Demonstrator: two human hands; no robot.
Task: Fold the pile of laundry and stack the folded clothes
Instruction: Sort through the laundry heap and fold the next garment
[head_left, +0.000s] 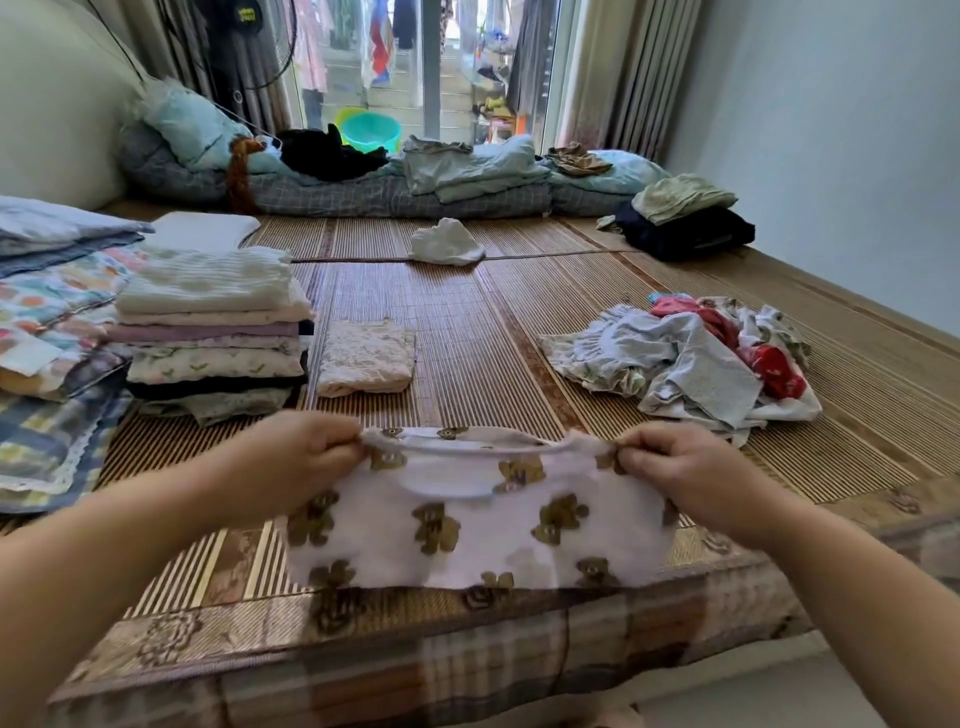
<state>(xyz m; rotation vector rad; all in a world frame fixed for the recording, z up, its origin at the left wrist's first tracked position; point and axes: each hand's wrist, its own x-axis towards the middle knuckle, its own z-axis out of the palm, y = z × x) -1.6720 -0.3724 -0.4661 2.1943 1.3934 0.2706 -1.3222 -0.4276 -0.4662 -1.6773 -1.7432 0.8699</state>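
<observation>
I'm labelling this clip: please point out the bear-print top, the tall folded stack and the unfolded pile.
bear-print top (493, 540): head view, middle of its white front.
tall folded stack (208, 283): head view, the white top layer.
unfolded pile (711, 374): head view, grey cloth at its middle.

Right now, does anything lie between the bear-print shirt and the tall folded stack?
Nothing visible: only bare mat lies between the bear-print shirt and the folded stack. A small folded piece sits beside it.
</observation>
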